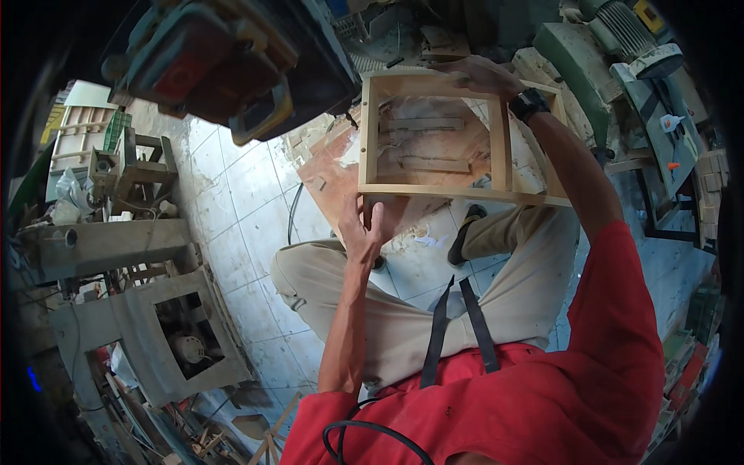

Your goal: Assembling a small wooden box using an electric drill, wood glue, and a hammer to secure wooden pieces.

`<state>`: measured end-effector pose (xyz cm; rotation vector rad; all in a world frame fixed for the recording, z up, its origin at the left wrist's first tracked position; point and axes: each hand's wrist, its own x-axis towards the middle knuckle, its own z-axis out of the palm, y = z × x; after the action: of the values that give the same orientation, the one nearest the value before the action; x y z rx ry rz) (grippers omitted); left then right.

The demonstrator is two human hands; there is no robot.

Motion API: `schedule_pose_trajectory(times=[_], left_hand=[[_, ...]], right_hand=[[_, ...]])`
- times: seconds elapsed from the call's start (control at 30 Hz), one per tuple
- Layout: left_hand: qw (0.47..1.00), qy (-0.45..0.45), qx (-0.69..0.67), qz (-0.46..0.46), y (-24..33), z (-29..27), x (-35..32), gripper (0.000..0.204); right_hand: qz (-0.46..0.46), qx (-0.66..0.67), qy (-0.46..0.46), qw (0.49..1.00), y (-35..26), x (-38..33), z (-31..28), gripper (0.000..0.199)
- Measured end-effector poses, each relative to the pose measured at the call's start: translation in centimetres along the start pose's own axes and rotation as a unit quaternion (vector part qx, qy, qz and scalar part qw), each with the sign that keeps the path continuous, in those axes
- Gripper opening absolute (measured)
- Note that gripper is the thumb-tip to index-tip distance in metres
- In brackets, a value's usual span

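Note:
In front of me is a pale wooden frame with straight rails, an inner crossbar and dark round holes along its left rail. My left hand grips the frame's near left corner, its thumb on one side of a wooden part and its fingers on the other. Across the far rail lies my right hand, fingers reaching left over the wood and closed on it; their tips are partly hard to make out. A dark watch is on the right wrist. Through the frame's opening, a reddish-brown board shows on the floor, with wood strips on it.
A dark machine with a yellowish handle looms at the upper left. Grey workshop machinery stands along the left. A green machine with a motor is at the upper right. Black cable crosses my red shirt. White tiles cover the floor.

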<state>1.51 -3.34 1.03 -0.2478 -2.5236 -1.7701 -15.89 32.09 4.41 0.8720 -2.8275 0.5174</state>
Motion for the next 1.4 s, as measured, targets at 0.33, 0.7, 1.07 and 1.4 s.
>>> schedule_pose_trajectory(times=[0.33,0.7,1.07,1.4], left_hand=[[0.993,0.019,0.012,-0.117,0.8,-0.3,1.2,0.034],[0.984,-0.007,0.164,-0.068,-0.1,1.2,7.2,0.026],[0.973,-0.016,0.206,-0.103,0.9,1.9,8.5,0.025],[0.968,-0.014,0.217,-0.122,-0.1,1.4,8.4,0.023]], right_hand=[[0.032,0.058,-0.059,0.996,0.1,2.8,1.6,0.061],[0.034,-0.014,-0.070,0.997,-0.1,3.4,1.6,0.055],[0.065,0.008,-0.076,0.995,2.0,4.5,2.5,0.057],[0.007,-0.096,0.270,0.958,-8.9,0.8,0.1,0.040]])
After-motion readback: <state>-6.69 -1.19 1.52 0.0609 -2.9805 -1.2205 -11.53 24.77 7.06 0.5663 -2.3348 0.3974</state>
